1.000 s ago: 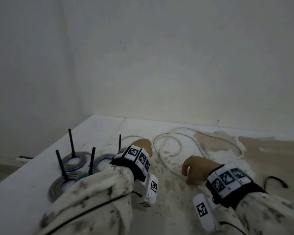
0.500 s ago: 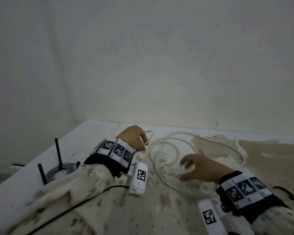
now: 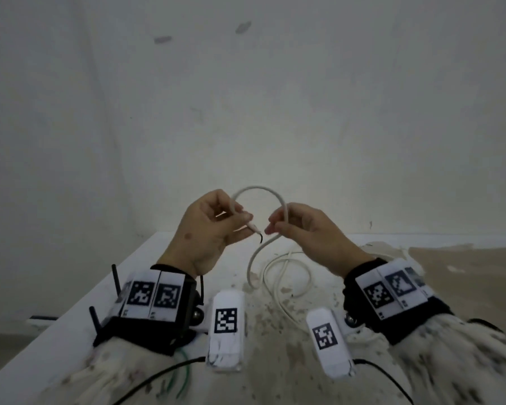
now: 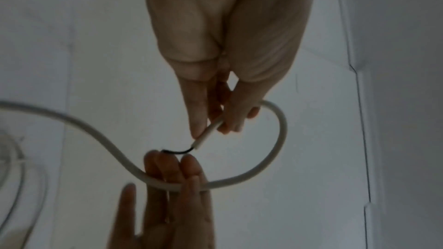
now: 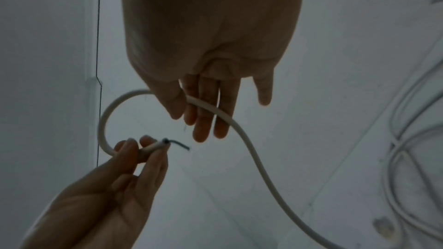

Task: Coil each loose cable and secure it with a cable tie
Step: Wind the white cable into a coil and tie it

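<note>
Two hands: white cable [image 3: 260, 190] is arched between them above the table [image 3: 70, 311].
Left hand [image 3: 208, 229]: cut end pinched, pointing to 3 o'clock.
Right hand [image 3: 304, 232]: run gripped; slack trails toward 6 o'clock.

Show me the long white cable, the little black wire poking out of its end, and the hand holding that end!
long white round cable [image 3: 263, 189], head view, top of the raised arch.
little black wire [image 4: 176, 151], left wrist view, middle of its curve.
left hand [image 3: 205, 229], head view, back of the hand.
</note>
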